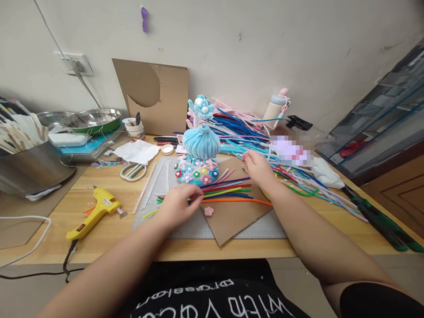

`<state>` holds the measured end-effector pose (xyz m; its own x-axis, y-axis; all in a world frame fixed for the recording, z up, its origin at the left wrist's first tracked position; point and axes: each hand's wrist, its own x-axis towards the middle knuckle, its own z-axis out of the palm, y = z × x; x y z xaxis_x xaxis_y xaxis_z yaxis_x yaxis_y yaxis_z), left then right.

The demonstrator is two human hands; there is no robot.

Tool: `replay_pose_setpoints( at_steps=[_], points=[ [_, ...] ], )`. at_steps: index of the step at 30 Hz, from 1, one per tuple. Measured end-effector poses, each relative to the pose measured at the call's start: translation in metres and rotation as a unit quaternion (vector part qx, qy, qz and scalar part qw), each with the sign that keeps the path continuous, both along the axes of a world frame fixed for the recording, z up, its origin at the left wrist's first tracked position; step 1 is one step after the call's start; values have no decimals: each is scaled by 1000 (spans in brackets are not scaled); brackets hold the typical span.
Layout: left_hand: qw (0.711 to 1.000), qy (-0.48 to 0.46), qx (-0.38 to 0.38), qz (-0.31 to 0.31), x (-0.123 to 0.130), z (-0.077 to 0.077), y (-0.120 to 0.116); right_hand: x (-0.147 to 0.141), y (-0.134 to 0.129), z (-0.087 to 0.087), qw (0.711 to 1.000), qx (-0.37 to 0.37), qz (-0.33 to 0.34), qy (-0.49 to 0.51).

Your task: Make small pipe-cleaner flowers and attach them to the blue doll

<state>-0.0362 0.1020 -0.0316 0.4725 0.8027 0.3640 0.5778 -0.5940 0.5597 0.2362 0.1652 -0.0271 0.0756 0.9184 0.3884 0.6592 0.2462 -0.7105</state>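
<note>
Beside pipe cleaners (pixel 228 191), left hand (pixel 181 201) curls; right hand (pixel 257 168) too (grips I cannot tell)

Tally from my remote feed: one left hand (pixel 182 204), one right hand (pixel 257 168), one yellow glue gun (pixel 99 211), one blue craft piece (pixel 201 141), one loose pink flower (pixel 209 211), one bottle (pixel 277 107), two metal dishes (pixel 96 118), one wall socket (pixel 73 64). Fuzzy stems (pixel 238 123): many, overlapping; I cannot count them.

Pipe cleaners (pixel 236 200) part. hidden by L hand (pixel 180 203) (metal pot (pixel 36 170) cut off).
</note>
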Motion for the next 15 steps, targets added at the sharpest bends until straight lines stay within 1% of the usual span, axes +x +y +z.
replay_pose_setpoints(
  at_steps=[2, 4, 6, 8, 10, 11, 13, 15],
  points=[
    [999, -26, 13, 36, -1, 1, 1, 15, 6, 4, 999, 23, -23, 24],
    [993, -69, 7, 98, -4, 2, 3, 30, 9, 11, 997, 46, -45, 47],
    [981, -121, -12, 154, -8, 3, 7, 45, 9, 21, 992, 77, -65, 70],
    [968, -169, -43, 183, -11, 4, 11, 58, 4, 34, 979, 134, -95, 120],
    [959, -199, -80, 185, -13, 4, 13, 69, -3, 48, 967, 161, -115, 163],
    [958, -201, -102, 176, -13, 4, 14, 74, -7, 53, 965, 154, -111, 181],
    [962, -180, -133, 155, -12, 5, 14, 84, -12, 61, 979, 88, -87, 162],
    [971, -134, -142, 136, -11, 5, 11, 94, -12, 60, 996, -3, -50, 75]
  ],
)
